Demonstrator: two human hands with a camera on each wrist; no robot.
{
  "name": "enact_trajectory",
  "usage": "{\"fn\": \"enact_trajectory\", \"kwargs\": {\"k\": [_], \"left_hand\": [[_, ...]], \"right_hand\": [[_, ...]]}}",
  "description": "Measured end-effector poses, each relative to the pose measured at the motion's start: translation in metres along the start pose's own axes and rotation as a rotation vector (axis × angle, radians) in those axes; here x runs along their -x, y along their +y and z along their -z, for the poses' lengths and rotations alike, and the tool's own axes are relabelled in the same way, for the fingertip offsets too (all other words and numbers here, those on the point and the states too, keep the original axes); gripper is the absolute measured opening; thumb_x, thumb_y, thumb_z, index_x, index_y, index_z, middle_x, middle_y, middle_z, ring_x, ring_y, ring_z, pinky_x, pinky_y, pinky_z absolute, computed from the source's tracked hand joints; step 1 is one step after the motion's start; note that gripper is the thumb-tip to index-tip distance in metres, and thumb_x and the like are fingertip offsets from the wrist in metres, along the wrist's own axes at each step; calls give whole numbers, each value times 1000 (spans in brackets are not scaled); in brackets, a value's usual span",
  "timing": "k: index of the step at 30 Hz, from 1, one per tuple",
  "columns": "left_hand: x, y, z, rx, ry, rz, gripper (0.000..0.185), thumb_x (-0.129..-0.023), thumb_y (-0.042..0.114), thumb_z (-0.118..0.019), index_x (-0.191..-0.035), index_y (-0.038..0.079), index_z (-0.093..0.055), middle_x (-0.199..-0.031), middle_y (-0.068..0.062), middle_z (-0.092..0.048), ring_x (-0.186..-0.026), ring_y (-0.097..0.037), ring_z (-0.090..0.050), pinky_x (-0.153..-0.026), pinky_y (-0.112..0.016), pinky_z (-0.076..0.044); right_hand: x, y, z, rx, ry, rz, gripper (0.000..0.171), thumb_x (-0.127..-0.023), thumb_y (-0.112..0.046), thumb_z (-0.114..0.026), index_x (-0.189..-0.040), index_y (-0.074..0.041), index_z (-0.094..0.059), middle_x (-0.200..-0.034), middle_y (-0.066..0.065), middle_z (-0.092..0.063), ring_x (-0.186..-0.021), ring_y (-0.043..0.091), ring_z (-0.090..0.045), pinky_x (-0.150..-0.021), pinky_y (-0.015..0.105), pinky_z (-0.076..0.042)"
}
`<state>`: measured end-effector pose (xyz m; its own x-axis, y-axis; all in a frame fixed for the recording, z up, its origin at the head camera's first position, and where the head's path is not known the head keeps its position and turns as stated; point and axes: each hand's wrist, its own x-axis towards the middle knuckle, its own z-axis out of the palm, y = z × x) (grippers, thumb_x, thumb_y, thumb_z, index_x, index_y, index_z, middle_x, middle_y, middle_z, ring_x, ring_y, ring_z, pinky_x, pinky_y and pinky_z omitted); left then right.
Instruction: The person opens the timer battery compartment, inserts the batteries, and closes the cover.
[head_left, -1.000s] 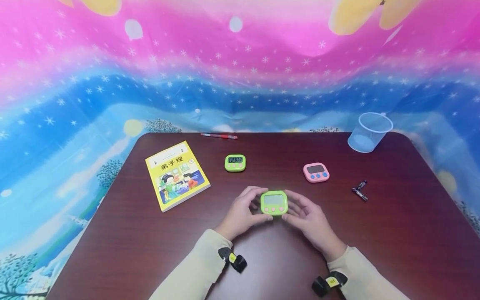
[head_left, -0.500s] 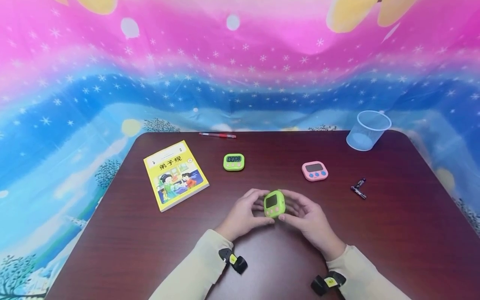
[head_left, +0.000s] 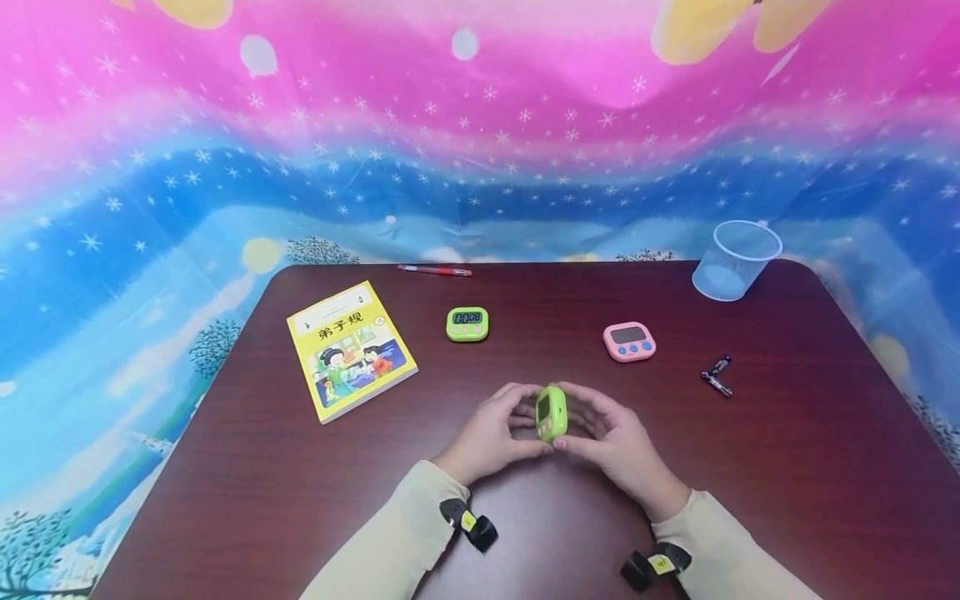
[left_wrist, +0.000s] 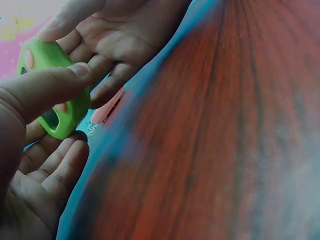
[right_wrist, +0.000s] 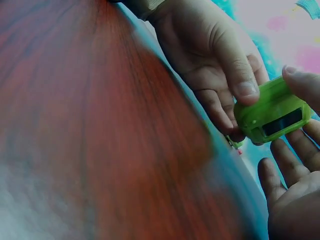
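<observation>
Two grips on one timer (head_left: 553,414): left hand (head_left: 491,439) and right hand (head_left: 628,447) both pinch it in their fingers, right of the book (head_left: 352,354)! Pink timer (head_left: 630,342) lies farther right of the book, batteries (head_left: 719,385) farther still.

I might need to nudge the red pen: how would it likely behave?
The red pen would probably roll if pushed sideways, as its barrel looks slim and round. It is likely stiff and light, being thin and straight. A shove away might send it off the table, whose far edge is close.
</observation>
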<state>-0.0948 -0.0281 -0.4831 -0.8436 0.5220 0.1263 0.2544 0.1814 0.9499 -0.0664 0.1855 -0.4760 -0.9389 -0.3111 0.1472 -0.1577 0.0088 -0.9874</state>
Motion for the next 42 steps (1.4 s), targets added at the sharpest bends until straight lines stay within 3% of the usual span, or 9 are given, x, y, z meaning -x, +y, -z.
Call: {"fn": "enact_trajectory", "kwargs": {"k": [6,13,23,27,33,38,42], "left_hand": [[0,8,-4,103,7,16,66,-78,-1,-85,-136,3,-54,-127,-10,-55,-108,-22,-65,-95,-27,-55],[0,9,-1,29,-13,28,70,-80,8,-86,-140,7,-52,-129,-6,-55,-108,-13,-64,-95,-25,-55],[0,14,9,14,-58,13,83,-78,12,-88,-148,6,-43,-143,-7,-50,-122,-21,-59,-101,-26,-51],[0,17,8,-4,-11,-14,81,-78,15,-89,-146,3,-46,-141,-8,-53,-124,-18,-58,-102,-26,-50],[-1,22,6,-83,90,-118,74,-73,15,-92,-137,2,-57,-131,-6,-59,-120,-20,-60,-102,-32,-52],[0,23,5,-193,106,-180,71,-72,21,-93,-133,4,-61,-127,1,-61,-119,-21,-61,-103,-35,-51],[0,24,5,-195,118,-188,67,-73,22,-92,-131,7,-62,-125,4,-61,-118,-16,-61,-102,-34,-52]], "right_hand": [[1,3,2,25,-12,11,73,-80,3,-81,-145,-3,-49,-139,21,-58,-125,17,-59,-101,27,-51],[0,3,1,51,16,-12,72,-79,0,-83,-144,-3,-51,-135,20,-61,-120,22,-62,-97,27,-54],[1,2,1,56,34,-22,71,-78,1,-83,-142,-1,-51,-134,20,-61,-118,17,-63,-98,27,-53],[1,3,0,66,37,-11,69,-78,1,-84,-141,-1,-53,-132,19,-62,-117,21,-64,-97,29,-54],[1,5,-3,76,22,2,67,-79,-2,-84,-139,-3,-55,-130,19,-63,-115,25,-64,-96,31,-55],[2,4,-3,88,10,17,65,-81,-3,-83,-139,-3,-55,-131,20,-62,-117,23,-63,-97,31,-54],[2,2,-3,76,2,21,66,-82,-1,-82,-141,-2,-53,-130,21,-62,-117,23,-64,-97,30,-54]]}}
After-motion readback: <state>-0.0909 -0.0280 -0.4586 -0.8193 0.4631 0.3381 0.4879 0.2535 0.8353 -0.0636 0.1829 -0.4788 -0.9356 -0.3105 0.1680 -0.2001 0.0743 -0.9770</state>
